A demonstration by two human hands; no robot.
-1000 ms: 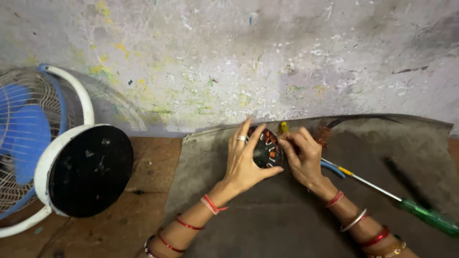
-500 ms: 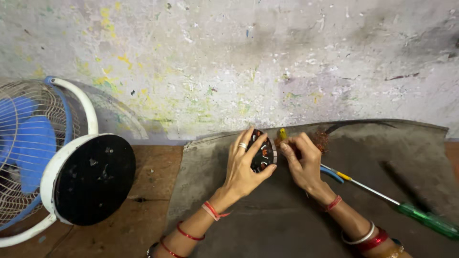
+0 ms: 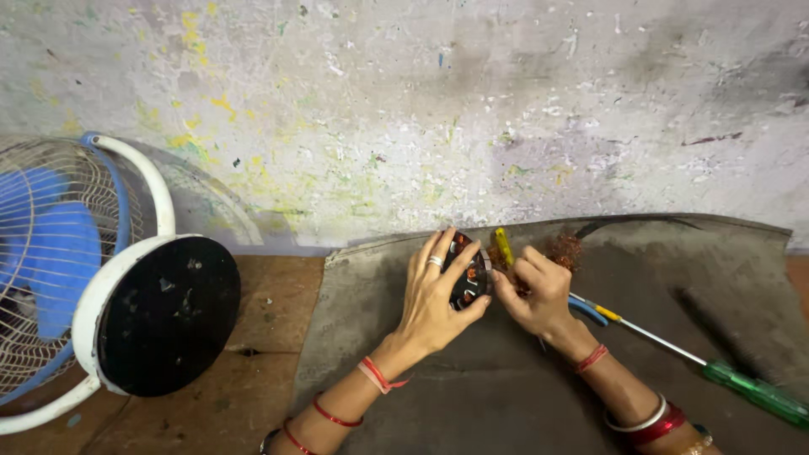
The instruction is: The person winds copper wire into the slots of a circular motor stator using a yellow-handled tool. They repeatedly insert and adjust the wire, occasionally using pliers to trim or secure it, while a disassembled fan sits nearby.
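Paint-flecked grey wall behind; wooden bench (image 3: 253, 303) below it, partly covered by a grey cloth mat (image 3: 506, 396).

Motor stator (image 3: 468, 274): small round piece, dark metal core with copper-coloured windings, held upright on the mat just above frame centre, close to the wall.

Left hand (image 3: 434, 295): wrapped around the stator from its 9 o'clock side, fingers curled over the rim, thumb underneath. Ring on one finger.

Right hand (image 3: 539, 291): at the stator's 3 o'clock, fingers pinched narrow at the edge of the windings. A yellow-handled tool (image 3: 502, 246) stands just above this hand; whether the hand grips it I cannot tell.

Loose copper wire tangle (image 3: 563, 250) at 2 o'clock of the right hand, touching or just beside it. Green-handled screwdriver (image 3: 754, 392) lies on the mat toward 4 o'clock, shaft pointing back at the hands. Table fan (image 3: 76, 278), white frame, blue blades, round dark base, at 9 o'clock, well apart.

Handling judgement: stator likely heavy for its size and rigid; the windings are thin and fragile. Best gripped by the outer metal rim, as the left hand does, not by the coils.
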